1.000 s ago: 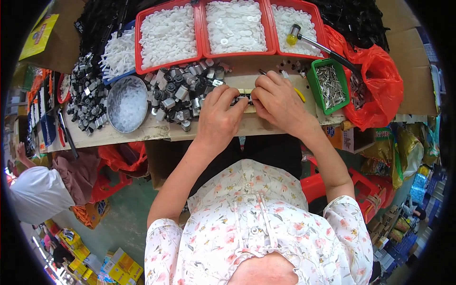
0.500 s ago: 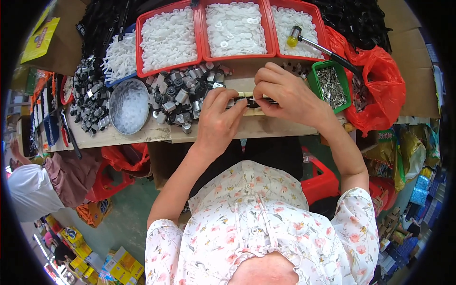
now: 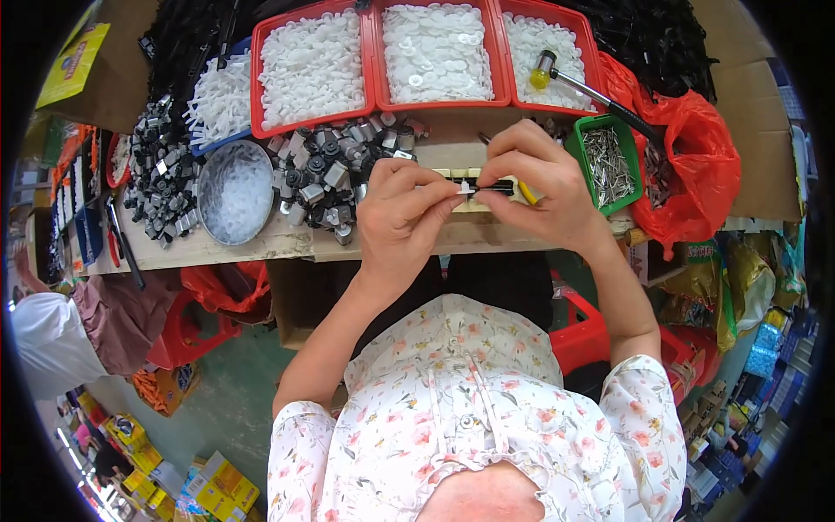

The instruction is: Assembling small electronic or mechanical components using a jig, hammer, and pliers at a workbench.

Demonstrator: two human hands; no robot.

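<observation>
Over a pale yellow block [image 3: 448, 174] on the bench, both of my hands work close together. My left hand [image 3: 402, 213] is closed, with thumb and forefinger pinched at a small white plastic piece [image 3: 466, 187]. From the other side my right hand [image 3: 541, 187] pinches a slim black part [image 3: 497, 186], which lies in line with the white piece. My fingers partly cover where the two parts meet. A tool with a yellow handle [image 3: 527, 193] shows under my right hand, mostly hidden by it.
Red trays [image 3: 374, 61] of white plastic pieces line the back. A hammer [image 3: 591, 94] rests across the right one. Small motors [image 3: 322, 170] and a metal bowl [image 3: 235, 193] lie left; a green bin [image 3: 607, 165] of metal pins and a red bag [image 3: 696, 165] stand right.
My right hand has shifted slightly right and down, and the yellow-handled tool now shows beneath it. The white piece and black part between my fingertips have come into clearer view.
</observation>
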